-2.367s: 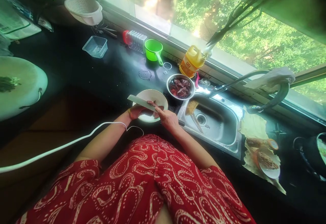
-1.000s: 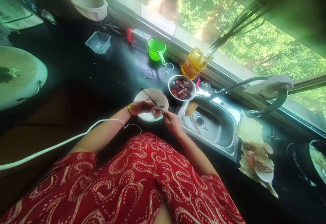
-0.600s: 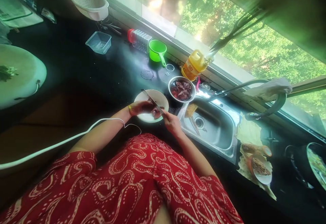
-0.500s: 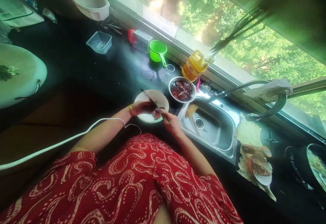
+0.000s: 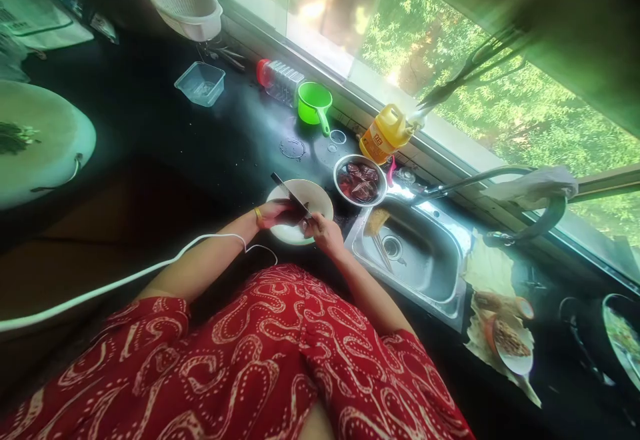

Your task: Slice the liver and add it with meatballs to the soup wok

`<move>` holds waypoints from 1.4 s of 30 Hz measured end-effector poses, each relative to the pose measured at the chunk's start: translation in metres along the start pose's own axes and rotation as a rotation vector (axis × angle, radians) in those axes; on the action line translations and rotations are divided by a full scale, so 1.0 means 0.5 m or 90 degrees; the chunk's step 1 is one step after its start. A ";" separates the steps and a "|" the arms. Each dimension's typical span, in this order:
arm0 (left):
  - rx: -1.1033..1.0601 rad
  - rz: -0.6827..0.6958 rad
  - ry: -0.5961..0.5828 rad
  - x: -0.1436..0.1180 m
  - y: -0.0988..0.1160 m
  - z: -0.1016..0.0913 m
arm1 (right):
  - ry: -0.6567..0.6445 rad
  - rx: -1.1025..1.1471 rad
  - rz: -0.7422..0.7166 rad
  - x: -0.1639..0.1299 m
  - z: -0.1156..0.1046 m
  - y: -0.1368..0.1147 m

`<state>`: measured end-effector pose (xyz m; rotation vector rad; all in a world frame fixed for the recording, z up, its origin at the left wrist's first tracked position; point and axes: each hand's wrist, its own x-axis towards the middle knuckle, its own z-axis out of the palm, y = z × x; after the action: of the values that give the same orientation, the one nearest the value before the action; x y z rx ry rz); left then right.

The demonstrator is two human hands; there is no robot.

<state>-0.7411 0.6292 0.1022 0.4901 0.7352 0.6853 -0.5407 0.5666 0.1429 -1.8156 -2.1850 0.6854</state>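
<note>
My right hand [image 5: 326, 233] grips a knife [image 5: 289, 193] whose blade points up and to the left over a white bowl [image 5: 315, 197]. My left hand [image 5: 277, 213] holds a dark red piece of meat above that bowl, right under the blade. Just beyond, a metal bowl [image 5: 346, 168] holds more dark red meat pieces [image 5: 360, 183], beside the steel sink [image 5: 440, 273].
On the dark counter stand a yellow oil bottle [image 5: 384, 137], a green scoop [image 5: 314, 103], a clear plastic box [image 5: 201, 83], a lying bottle [image 5: 278, 79] and a white basket [image 5: 187, 8]. A white round board [image 5: 45, 147] lies at left. Chopsticks [image 5: 383, 250] rest in the sink.
The knife turned from lying flat across the bowl to blade-edge on the meat and has slid back toward me. Both hands stay over the white bowl; the view shifted slightly.
</note>
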 end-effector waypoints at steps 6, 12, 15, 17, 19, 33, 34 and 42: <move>0.013 0.002 0.011 0.002 0.009 0.003 | 0.012 0.068 0.040 0.015 -0.003 0.006; 0.017 -0.003 -0.068 -0.007 0.033 0.021 | 0.068 0.185 0.048 0.005 -0.017 0.021; 0.014 0.009 -0.061 -0.006 0.032 0.023 | 0.071 0.222 0.033 -0.019 -0.020 0.023; 0.020 0.014 -0.069 -0.004 0.030 0.024 | 0.080 0.237 0.034 -0.033 -0.022 0.023; 0.035 0.010 -0.096 -0.001 0.028 0.025 | 0.086 0.252 0.036 -0.044 -0.024 0.022; 0.038 -0.024 -0.014 0.019 0.014 0.008 | 0.069 0.270 0.043 -0.051 -0.004 0.016; 0.042 -0.027 0.005 0.020 0.014 0.007 | 0.069 0.265 0.047 -0.050 -0.003 0.014; 0.017 -0.005 0.035 0.028 0.014 -0.018 | 0.041 0.239 0.070 -0.030 -0.005 -0.004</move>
<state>-0.7427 0.6454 0.0945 0.4935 0.7977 0.6841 -0.5382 0.5521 0.1482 -1.7391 -1.7798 0.9709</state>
